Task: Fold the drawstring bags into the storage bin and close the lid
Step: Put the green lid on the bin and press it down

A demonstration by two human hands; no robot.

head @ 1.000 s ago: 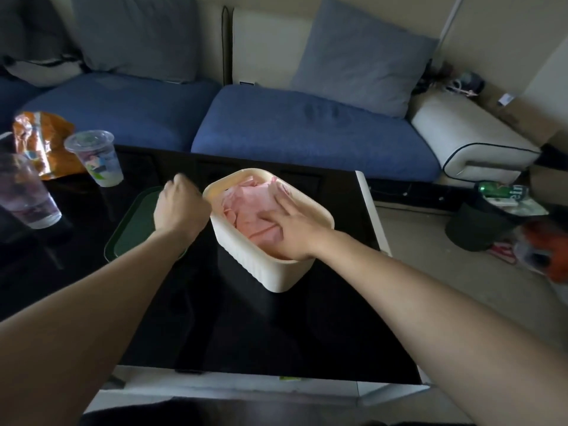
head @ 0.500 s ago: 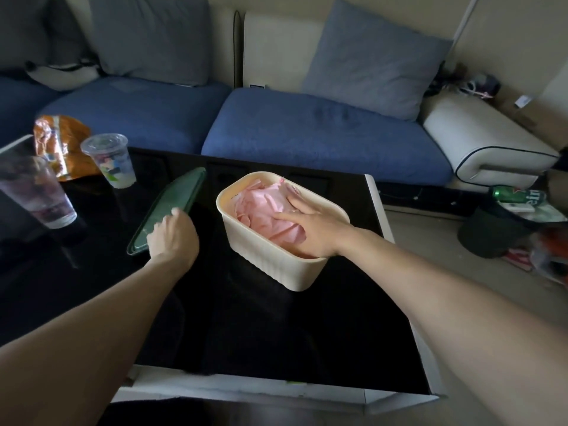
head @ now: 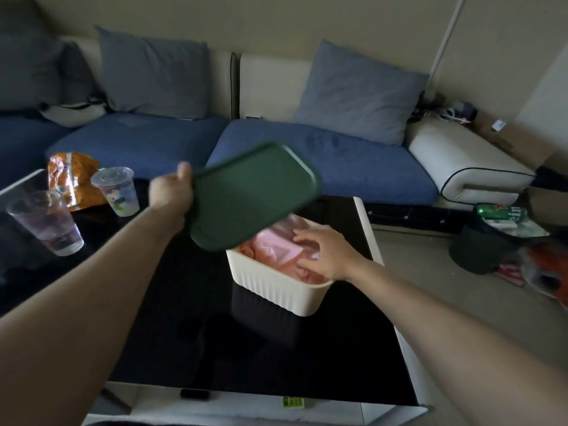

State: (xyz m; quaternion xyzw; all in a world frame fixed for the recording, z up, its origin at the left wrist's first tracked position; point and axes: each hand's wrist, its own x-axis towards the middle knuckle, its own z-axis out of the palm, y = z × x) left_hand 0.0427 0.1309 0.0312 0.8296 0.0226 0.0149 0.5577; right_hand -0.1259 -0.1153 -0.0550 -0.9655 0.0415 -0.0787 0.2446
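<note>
A cream ribbed storage bin (head: 276, 287) stands on the black table, filled with folded pink drawstring bags (head: 273, 249). My right hand (head: 325, 253) lies flat on the pink bags, fingers straight, pressing them down. My left hand (head: 170, 190) grips the left edge of the dark green lid (head: 253, 195) and holds it tilted in the air above the bin's far left corner. The lid hides the back part of the bin.
Two clear plastic cups (head: 116, 190) (head: 46, 221) and an orange snack bag (head: 72, 179) sit at the table's (head: 184, 348) left. A blue sofa with grey pillows (head: 359, 93) runs behind. A dark waste bin (head: 479, 247) with a green can stands on the floor at right.
My left hand has lifted the green lid off the table and swung it right, over the bin. My right hand stays pressed on the pink bags.
</note>
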